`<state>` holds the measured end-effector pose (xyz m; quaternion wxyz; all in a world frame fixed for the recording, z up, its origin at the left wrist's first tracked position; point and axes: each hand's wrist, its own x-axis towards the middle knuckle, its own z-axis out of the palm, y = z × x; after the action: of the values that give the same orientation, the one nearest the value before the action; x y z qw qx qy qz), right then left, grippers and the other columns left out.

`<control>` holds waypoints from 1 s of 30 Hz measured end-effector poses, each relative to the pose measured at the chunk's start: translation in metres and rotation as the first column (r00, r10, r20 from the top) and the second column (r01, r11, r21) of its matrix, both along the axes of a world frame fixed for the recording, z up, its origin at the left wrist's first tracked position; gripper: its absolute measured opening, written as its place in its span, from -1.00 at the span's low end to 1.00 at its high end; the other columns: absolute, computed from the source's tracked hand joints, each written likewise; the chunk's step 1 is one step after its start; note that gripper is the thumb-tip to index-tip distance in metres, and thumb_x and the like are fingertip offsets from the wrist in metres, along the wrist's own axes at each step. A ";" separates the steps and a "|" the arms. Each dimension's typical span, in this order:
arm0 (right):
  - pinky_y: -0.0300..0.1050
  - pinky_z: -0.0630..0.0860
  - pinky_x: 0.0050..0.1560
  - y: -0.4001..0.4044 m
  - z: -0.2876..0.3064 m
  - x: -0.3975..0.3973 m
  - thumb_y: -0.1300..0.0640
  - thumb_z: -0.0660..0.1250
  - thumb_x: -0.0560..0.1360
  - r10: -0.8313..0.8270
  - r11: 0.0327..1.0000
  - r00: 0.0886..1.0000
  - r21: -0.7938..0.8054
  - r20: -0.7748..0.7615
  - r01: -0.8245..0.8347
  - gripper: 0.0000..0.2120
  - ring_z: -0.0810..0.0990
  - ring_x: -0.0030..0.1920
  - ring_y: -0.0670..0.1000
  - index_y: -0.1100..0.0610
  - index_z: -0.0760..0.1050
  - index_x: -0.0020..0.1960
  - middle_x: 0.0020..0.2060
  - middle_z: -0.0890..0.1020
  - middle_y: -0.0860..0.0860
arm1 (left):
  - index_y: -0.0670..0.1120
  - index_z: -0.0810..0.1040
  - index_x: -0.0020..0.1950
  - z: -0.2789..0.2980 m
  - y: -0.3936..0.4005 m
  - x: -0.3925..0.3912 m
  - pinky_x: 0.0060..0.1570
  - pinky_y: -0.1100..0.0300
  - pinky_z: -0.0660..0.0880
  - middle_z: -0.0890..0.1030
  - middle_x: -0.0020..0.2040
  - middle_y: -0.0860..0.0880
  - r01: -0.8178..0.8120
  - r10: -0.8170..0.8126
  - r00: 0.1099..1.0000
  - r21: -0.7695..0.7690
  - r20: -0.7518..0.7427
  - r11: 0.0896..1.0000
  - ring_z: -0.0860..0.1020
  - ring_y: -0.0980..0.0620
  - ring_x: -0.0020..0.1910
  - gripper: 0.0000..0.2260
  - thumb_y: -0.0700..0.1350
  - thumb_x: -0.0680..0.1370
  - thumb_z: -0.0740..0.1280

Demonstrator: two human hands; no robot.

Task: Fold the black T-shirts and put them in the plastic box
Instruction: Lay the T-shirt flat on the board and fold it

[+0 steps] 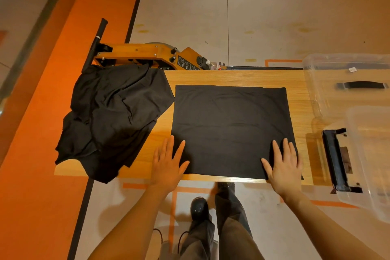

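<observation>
From the head camera we see our left hand lying flat, fingers spread, on the lower left corner of the folded black T-shirt in the middle of the wooden table. Our right hand presses flat on its lower right corner. A pile of black T-shirts sits at the left. The plastic box stands at the right edge, its lid below it.

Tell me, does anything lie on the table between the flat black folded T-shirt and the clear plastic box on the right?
Nothing visible does: only bare wooden table separates the flat black folded T-shirt from the clear plastic box.
</observation>
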<state>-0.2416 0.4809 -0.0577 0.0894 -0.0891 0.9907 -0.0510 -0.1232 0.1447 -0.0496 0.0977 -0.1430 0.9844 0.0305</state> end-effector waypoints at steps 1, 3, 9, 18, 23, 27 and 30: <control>0.25 0.09 0.48 -0.003 0.002 0.003 -0.27 -0.09 0.56 0.021 1.000 1.000 -0.005 -0.006 -0.021 -0.32 0.13 0.54 0.22 0.10 0.24 0.53 0.52 0.25 0.20 | 0.06 0.08 0.55 0.002 0.001 0.002 0.35 -0.11 0.31 0.22 0.54 -0.15 0.024 -0.024 1.000 0.013 -0.008 1.000 0.18 -0.17 0.51 -0.42 0.28 0.58 -0.02; 0.22 0.06 0.49 -0.009 0.007 0.009 -0.25 -0.05 0.56 0.069 0.998 0.998 -0.010 -0.015 -0.069 -0.35 0.17 0.53 0.21 0.08 0.29 0.51 0.51 0.28 0.17 | 0.04 0.15 0.52 0.006 0.005 0.002 0.30 -0.08 0.38 0.29 0.51 -0.13 0.071 -0.069 0.997 0.052 -0.037 0.996 0.28 -0.15 0.48 -0.37 0.23 0.52 0.22; 0.17 0.00 0.51 -0.005 0.003 0.029 -0.27 0.03 0.60 0.114 0.994 0.992 -0.008 0.059 -0.113 -0.40 0.15 0.55 0.16 0.03 0.30 0.52 0.54 0.25 0.09 | 0.01 0.48 0.36 0.005 0.006 0.008 0.10 -0.04 0.52 0.49 0.35 -0.09 0.153 -0.153 0.988 0.063 -0.005 0.986 0.50 -0.13 0.31 -0.37 0.15 0.34 0.53; 0.08 -0.08 0.52 0.018 0.010 0.045 -0.34 0.06 0.56 0.082 0.997 0.986 0.000 0.143 -0.083 -0.31 0.01 0.59 0.12 -0.01 0.13 0.58 0.59 0.09 0.05 | -0.02 0.44 0.41 0.005 -0.005 0.017 0.19 -0.06 0.46 0.40 0.44 -0.13 0.232 -0.237 0.971 0.113 0.039 0.966 0.39 -0.15 0.41 -0.32 0.24 0.37 0.46; 0.09 -0.02 0.52 0.026 0.010 0.055 -0.31 0.15 0.55 0.125 0.991 0.979 0.035 0.160 -0.132 -0.29 0.02 0.58 0.13 -0.01 0.10 0.59 0.59 0.08 0.05 | -0.05 0.46 0.40 0.006 -0.005 0.026 0.18 -0.08 0.47 0.41 0.42 -0.17 0.274 -0.281 0.959 0.129 0.037 0.953 0.42 -0.19 0.38 -0.21 0.19 0.24 0.59; 0.17 0.24 0.43 0.029 0.003 0.061 -0.10 0.43 0.48 0.131 0.989 0.986 0.055 0.101 -0.137 -0.31 0.26 0.50 0.22 0.06 0.29 0.52 0.52 0.29 0.13 | -0.08 0.58 0.27 0.008 -0.001 0.030 0.12 -0.03 0.51 0.52 0.32 -0.17 0.253 -0.253 0.967 0.128 -0.020 0.959 0.53 -0.18 0.27 -0.27 -0.03 0.13 0.68; 0.20 0.36 0.36 0.029 0.003 0.061 0.17 0.53 0.42 0.103 0.994 0.993 0.028 0.058 -0.105 -0.35 0.39 0.41 0.26 0.12 0.39 0.46 0.43 0.42 0.17 | -0.09 0.64 0.12 0.008 -0.001 0.031 0.06 0.00 0.53 0.59 0.22 -0.16 0.240 -0.225 0.968 0.160 -0.107 0.957 0.59 -0.16 0.16 -0.39 -0.14 0.10 0.69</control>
<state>-0.1806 0.5102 -0.0543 0.1214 -0.1378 0.9824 -0.0335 -0.0923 0.1432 -0.0415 0.0693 -0.0157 0.9914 0.1097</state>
